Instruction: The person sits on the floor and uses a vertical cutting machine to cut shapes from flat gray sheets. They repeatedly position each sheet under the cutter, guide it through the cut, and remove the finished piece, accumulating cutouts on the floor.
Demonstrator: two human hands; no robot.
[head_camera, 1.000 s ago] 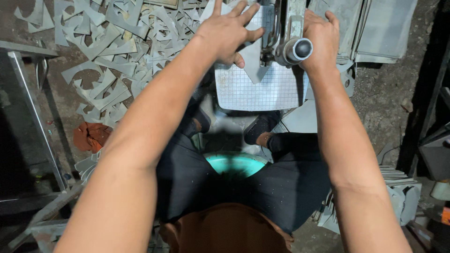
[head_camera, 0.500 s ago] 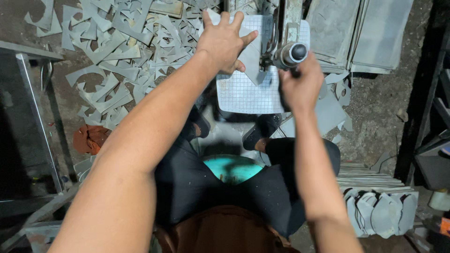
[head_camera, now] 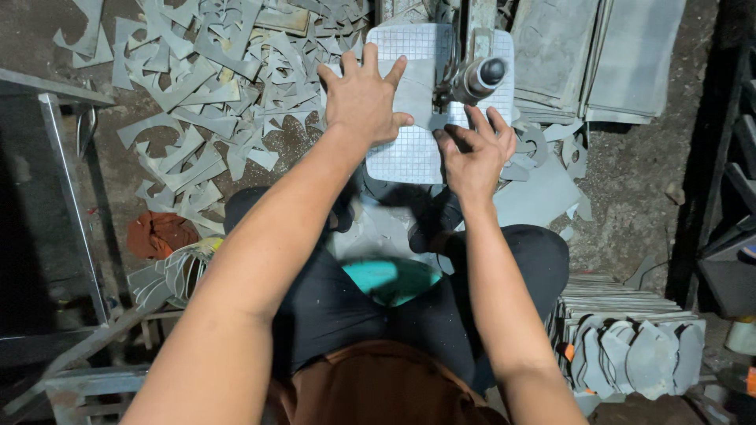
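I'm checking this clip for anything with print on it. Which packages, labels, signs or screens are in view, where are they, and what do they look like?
None can be made out: no package, label, sign or screen shows.
Grid-lined white table: under both hands, a ruled pattern only.
Grey sheet: flat, plain, under the left hand; the right hand rests at its near edge.

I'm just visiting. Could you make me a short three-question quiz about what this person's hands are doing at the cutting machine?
1. True or false: both hands rest on the gridded white table.
2. Which hand lies flat on the grey sheet: A left hand, B right hand?
3. What covers the floor to the left?

Key: 1 true; 2 A; 3 grey offcuts.
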